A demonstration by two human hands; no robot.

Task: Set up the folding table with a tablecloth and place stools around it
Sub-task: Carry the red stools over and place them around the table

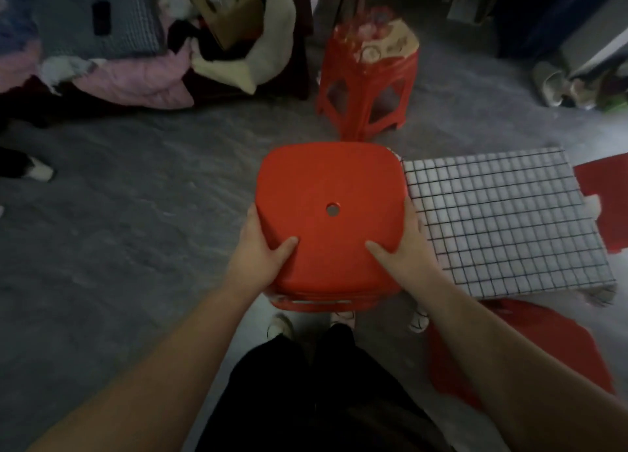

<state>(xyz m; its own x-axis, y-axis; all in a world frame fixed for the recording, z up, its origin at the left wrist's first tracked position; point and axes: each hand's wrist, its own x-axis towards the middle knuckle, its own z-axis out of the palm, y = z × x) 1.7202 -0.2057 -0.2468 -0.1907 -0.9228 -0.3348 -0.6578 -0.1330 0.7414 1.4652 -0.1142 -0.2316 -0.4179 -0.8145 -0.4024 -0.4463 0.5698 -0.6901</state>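
Observation:
I look down on a red plastic stool (pixel 331 193) with a small round hole in its square seat. My left hand (pixel 263 248) grips the seat's left edge with the thumb lying on top. My right hand (pixel 404 248) grips the right edge the same way. Just right of the stool stands the low table under a white tablecloth with a black grid (pixel 503 220). Beyond it stands a second red stool (pixel 368 71) with a patterned seat top. Another red stool seat (pixel 516 346) shows at the table's near side, and a further red piece (pixel 601 200) at its right end.
A heap of clothes and bedding (pixel 112 61) with a cardboard box (pixel 224 6) fills the upper left. Shoes (pixel 557 85) lie at the upper right. The grey floor (pixel 119 231) stretches to the left. My feet (pixel 282 326) stand below the stool.

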